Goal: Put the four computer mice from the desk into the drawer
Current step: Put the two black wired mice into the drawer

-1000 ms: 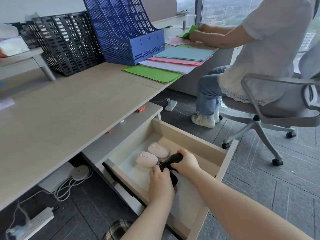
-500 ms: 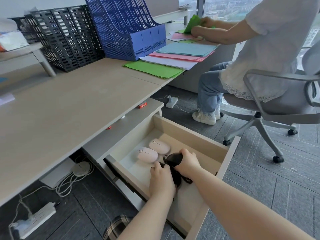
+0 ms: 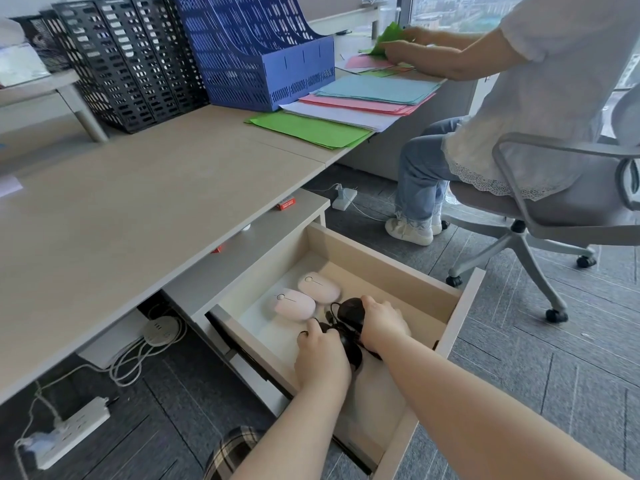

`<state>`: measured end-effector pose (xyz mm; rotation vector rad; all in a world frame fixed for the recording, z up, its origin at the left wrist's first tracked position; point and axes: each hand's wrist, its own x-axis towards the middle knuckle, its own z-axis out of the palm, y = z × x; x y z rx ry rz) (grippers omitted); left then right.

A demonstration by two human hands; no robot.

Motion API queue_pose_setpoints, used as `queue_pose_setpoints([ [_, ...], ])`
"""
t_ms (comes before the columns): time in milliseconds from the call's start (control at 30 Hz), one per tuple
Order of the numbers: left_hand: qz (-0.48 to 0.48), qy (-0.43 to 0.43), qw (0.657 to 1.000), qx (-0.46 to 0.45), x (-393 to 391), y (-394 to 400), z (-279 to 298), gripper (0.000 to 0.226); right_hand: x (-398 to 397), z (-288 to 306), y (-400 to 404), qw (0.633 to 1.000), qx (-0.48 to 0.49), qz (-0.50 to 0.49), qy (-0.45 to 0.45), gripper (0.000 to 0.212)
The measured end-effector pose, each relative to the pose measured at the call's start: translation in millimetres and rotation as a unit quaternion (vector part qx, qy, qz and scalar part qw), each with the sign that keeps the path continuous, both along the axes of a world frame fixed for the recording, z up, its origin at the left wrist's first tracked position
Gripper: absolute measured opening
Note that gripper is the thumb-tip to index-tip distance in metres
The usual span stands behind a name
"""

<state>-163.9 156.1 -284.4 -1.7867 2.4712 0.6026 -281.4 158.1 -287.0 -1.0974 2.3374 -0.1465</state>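
Note:
The drawer (image 3: 384, 258) under the desk stands pulled out. Two pale pink mice lie side by side on its floor, one nearer (image 3: 294, 304) and one farther back (image 3: 319, 287). Both my hands are down inside the drawer. My right hand (image 3: 382, 325) grips a black wired mouse (image 3: 351, 310) just right of the pink pair. My left hand (image 3: 322, 358) covers a second black mouse (image 3: 351, 348), mostly hidden, its cable looping between the two black mice.
The wooden desk (image 3: 138, 202) carries black (image 3: 131, 60) and blue file racks (image 3: 256, 46) and stacked coloured paper (image 3: 346, 109). A person on a wheeled office chair (image 3: 554, 202) sits at the right, close to the drawer. Power strips and cables lie on the floor (image 3: 69, 427).
My right hand has lowered the black mouse from above the drawer down to its floor beside the pink mice. My left hand stays on the other black mouse.

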Motion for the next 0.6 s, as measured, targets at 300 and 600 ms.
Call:
queue_pose_setpoints([
  [300, -0.002, -0.019, 1.000, -0.001, 0, -1, 0, 0.019, -7, -1, -6, 0.999, 0.034, 0.040, 0.008, 0.070],
  [600, -0.029, -0.056, 0.997, -0.033, 3, -14, 31, 0.044, -26, 37, 5, 0.997, -0.069, 0.010, 0.038, 0.032],
])
